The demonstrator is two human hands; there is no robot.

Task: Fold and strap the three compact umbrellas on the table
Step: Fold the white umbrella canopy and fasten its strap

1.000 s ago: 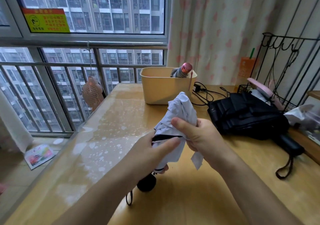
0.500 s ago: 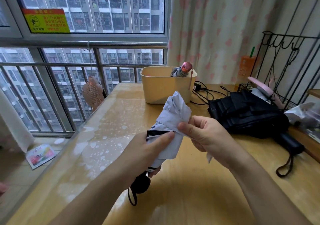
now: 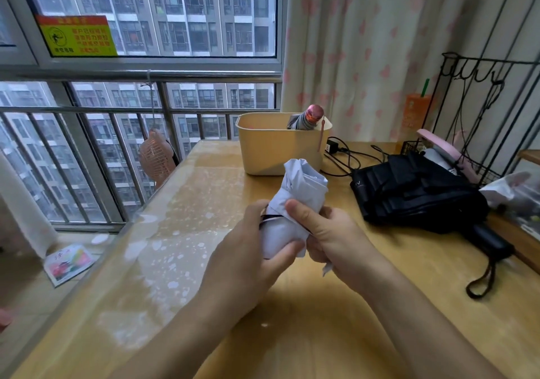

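Gripping the white umbrella (image 3: 295, 200) between them, left hand (image 3: 248, 256) and right hand (image 3: 330, 238) clasp it.

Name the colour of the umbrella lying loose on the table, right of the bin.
The umbrella is black throughout; the head view shows it.

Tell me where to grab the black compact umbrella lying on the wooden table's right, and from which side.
Take the black compact umbrella by its thick cylindrical handle, which juts toward the near right edge of the wooden table. Come from above on that side: the canopy is loose, bulky folds; the handle looks firm and lies exposed.
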